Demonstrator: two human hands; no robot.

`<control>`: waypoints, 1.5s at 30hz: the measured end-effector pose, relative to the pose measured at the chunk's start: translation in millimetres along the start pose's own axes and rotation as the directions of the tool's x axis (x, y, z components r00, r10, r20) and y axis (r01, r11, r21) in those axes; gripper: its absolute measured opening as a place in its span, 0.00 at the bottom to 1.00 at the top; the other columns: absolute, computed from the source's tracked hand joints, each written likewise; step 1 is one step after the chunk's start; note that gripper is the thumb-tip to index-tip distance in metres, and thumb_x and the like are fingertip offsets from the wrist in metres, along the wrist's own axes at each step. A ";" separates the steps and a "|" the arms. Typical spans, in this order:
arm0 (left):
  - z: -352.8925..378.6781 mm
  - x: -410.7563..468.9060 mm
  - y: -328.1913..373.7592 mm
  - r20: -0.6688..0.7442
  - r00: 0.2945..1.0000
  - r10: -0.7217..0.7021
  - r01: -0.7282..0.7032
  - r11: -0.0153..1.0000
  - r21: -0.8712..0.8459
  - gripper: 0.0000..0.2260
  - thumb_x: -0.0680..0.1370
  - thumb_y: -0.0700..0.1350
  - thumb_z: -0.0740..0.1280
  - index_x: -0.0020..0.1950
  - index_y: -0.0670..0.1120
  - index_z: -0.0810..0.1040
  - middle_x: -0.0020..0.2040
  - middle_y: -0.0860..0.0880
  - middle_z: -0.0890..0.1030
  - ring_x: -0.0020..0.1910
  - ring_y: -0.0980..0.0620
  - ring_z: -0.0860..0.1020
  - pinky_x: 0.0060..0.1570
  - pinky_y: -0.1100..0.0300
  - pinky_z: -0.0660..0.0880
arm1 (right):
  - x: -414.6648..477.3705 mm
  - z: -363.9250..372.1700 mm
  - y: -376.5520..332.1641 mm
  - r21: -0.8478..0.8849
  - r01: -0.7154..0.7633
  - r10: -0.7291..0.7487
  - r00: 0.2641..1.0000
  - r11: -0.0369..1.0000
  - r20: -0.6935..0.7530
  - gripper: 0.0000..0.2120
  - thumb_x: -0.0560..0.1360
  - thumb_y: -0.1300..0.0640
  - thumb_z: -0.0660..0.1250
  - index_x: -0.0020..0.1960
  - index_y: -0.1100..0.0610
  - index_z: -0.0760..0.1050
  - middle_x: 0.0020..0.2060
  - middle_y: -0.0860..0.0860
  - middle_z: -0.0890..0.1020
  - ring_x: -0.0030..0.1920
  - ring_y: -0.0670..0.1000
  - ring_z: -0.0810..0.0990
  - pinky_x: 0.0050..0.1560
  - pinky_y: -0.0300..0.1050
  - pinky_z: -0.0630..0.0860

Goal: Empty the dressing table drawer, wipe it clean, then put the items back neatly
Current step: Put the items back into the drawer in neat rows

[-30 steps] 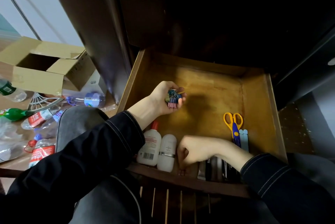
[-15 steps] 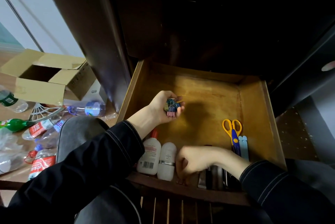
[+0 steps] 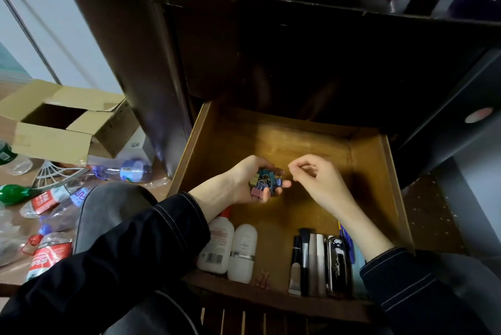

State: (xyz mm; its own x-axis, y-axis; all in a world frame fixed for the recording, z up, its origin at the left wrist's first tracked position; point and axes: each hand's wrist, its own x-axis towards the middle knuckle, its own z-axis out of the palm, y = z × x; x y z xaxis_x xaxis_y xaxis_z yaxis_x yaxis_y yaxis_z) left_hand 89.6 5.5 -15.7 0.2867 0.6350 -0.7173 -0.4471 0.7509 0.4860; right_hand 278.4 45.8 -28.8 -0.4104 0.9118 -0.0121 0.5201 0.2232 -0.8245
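Note:
The wooden drawer stands pulled out below the dark dressing table. My left hand hovers over its middle, palm up, holding a bunch of coloured binder clips. My right hand is just right of the clips, thumb and forefinger pinched together; whether anything is between them I cannot tell. Along the drawer's front lie two white bottles, one loose pink clip, and a row of cosmetic tubes and a brush beside a black case. My right forearm hides the scissors.
A dark cabinet side rises left of the drawer. On the floor at the left lie an open cardboard box and several plastic bottles. My knee is beside the drawer's left wall.
My right hand has lifted from the drawer's front edge up to the clips in my left hand. A pink clip now lies where it was. The view has tilted upward.

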 end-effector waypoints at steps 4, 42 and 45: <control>2.2 -2.0 -0.5 -0.027 1.000 0.005 -0.006 0.999 -0.040 0.08 0.81 0.44 0.60 0.53 0.40 0.75 0.41 0.40 0.83 0.37 0.47 0.80 0.24 0.65 0.70 | -5.3 3.8 -9.8 0.028 0.056 -0.057 0.998 0.998 0.035 0.03 0.78 0.56 0.70 0.50 0.49 0.81 0.43 0.44 0.84 0.43 0.38 0.83 0.43 0.35 0.76; -2.0 -2.9 2.9 -0.086 0.994 0.074 -0.093 0.967 -0.239 0.06 0.79 0.39 0.63 0.54 0.41 0.76 0.49 0.40 0.77 0.44 0.46 0.78 0.38 0.57 0.78 | -7.8 5.7 -17.4 0.242 -0.054 0.045 0.998 0.969 0.045 0.05 0.75 0.63 0.74 0.44 0.54 0.82 0.36 0.46 0.83 0.33 0.39 0.79 0.32 0.32 0.73; -2.2 -3.8 2.3 -0.120 0.989 0.086 -0.112 0.966 -0.232 0.06 0.79 0.40 0.62 0.54 0.41 0.76 0.50 0.40 0.77 0.45 0.46 0.78 0.38 0.57 0.78 | -7.4 0.0 -8.5 0.167 -0.102 0.095 0.994 0.981 0.050 0.03 0.75 0.61 0.74 0.44 0.54 0.84 0.36 0.48 0.84 0.33 0.41 0.80 0.29 0.32 0.72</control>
State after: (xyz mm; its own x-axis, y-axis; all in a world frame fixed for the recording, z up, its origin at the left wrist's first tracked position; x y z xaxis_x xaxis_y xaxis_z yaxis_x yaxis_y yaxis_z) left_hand 85.6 4.4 -13.0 0.1433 0.6709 -0.7276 -0.6607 0.6122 0.4344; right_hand 277.0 37.2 -21.7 -0.3965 0.9104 -0.1184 0.4265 0.0684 -0.9019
